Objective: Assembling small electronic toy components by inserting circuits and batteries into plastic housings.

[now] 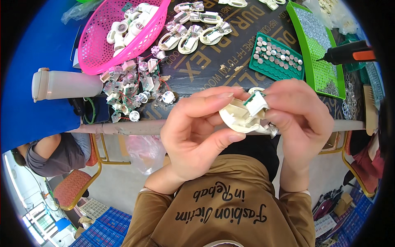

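Observation:
Close to the table's near edge, my left hand (187,133) grips a cream plastic housing half (235,120) by its rim, between thumb and fingers. My right hand (302,117) pinches a small white block with a green circuit board (256,104), held right over the open side of the housing. A small clear and silvery lamp head (271,130) shows under the right fingers. Whether the block touches the housing's inside cannot be made out. Beyond the hands lie several similar housings fitted with boards and reflectors (190,40).
Loose boards and reflectors wired together (135,84) are heaped at left, beside a grey bottle (68,85). A pink basket (96,45) holds white parts. Right are a dark green tray of round metal pieces (277,74), a bright green screw tray (338,78) and a screwdriver (349,52).

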Demonstrator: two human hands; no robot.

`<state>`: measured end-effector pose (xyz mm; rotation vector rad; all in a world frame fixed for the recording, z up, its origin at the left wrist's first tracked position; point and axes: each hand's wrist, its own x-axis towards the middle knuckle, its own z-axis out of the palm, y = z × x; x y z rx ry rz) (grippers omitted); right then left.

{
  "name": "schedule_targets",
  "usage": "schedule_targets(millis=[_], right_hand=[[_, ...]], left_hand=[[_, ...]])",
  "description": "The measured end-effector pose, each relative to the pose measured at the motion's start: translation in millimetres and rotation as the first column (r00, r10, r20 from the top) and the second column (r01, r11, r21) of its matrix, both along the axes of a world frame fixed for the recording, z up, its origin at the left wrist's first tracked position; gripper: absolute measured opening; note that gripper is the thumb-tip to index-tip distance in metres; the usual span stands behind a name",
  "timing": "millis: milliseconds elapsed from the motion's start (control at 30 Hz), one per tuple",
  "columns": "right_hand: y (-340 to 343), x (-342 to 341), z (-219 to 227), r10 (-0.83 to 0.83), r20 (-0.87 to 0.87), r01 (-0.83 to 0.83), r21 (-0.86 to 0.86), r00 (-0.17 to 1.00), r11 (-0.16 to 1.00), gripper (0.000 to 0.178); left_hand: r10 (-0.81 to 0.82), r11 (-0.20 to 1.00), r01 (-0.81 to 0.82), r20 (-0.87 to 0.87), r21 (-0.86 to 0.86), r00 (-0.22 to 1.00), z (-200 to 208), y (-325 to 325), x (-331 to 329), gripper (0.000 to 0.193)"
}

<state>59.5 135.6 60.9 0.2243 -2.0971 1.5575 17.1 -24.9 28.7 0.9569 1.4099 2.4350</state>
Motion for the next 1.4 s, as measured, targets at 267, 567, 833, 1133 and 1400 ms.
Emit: schedule_targets(millis=[267, 567, 833, 1133, 1400], right_hand=[[1, -1, -2, 0.065, 0.065, -0.058, -0.096, 0.996, 0.994, 0.014], [-3, -1, -2, 0.106, 0.077, -0.097, -0.115, 0.991, 0.989, 0.015], [-7, -2, -3, 0.041, 0.033, -0.041, -0.004, 0.999, 0.999, 0.015], [7, -8, -6, 0.221, -0.005, -0.216, 0.191, 0.975, 0.958, 0.025], [-3, -1, -10, 0.098, 0.042, -0.106, 0.269, 0.994, 0.957, 0.031]], left_hand=[[-0.069, 0.996, 0.064, 0.096, 0.054, 0.993, 0, -1, 1, 0.045], [-0.073, 0.996, 0.068, 0.113, 0.053, 0.991, -1, -2, 1, 0.045], [-0.032, 0.999, 0.029, 0.082, 0.037, 0.996, 0, -2, 2, 0.043], [-0.010, 0.999, 0.011, 0.025, -0.040, 1.000, -3, -6, -1, 0.041], [0.045, 0.945, -0.060, -0.056, -0.322, 0.997, 6, -12, -6, 0.032]])
